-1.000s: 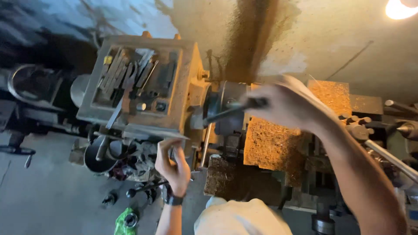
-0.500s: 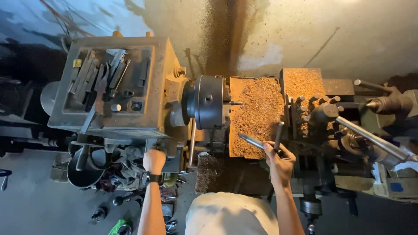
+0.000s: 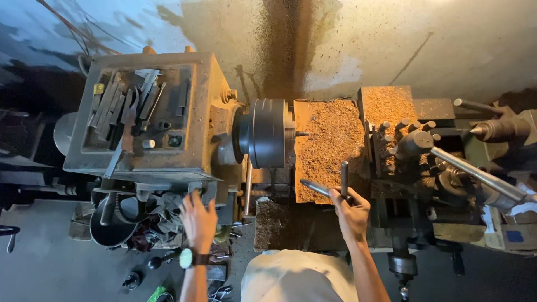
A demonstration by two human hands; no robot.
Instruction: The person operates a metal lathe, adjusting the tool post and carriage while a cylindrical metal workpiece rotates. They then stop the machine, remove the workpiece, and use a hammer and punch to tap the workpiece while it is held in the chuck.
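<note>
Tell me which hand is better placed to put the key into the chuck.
Right, probably. The right hand already holds the key close to the chuck; the left hand rests below the headstock.

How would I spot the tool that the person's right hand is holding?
Find the lathe's dark round chuck and the bed of brown shavings beside it. At their near edge the right hand grips a T-shaped metal key, the only loose bar there, with crossed dark rods.

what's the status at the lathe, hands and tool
Left hand on the lathe front under the tool tray. Right hand shut on a metal key, clear of the chuck. Shavings heaped on the bed.
</note>
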